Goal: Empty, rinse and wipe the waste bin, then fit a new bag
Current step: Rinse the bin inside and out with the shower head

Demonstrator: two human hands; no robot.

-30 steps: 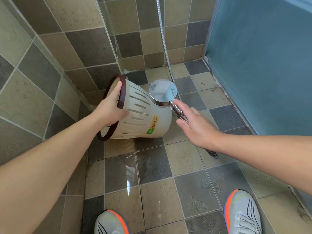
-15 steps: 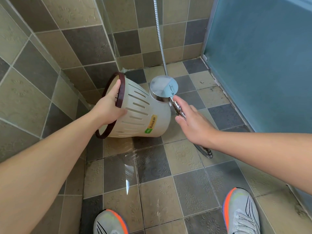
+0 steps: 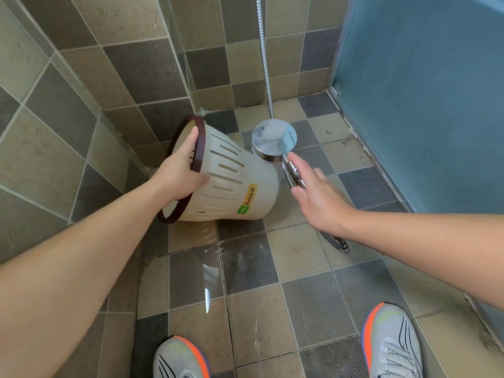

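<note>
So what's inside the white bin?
The waste bin is tipped on its side, its mouth toward the left hand, which grips the dark rim. Only a bare pale strip of inner wall shows. The hand and wall hide the rest, including the bottom.

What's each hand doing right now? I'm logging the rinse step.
Left hand: grips the waste bin by its dark rim.
Right hand: holds the shower head by its handle, index finger extended.
</note>
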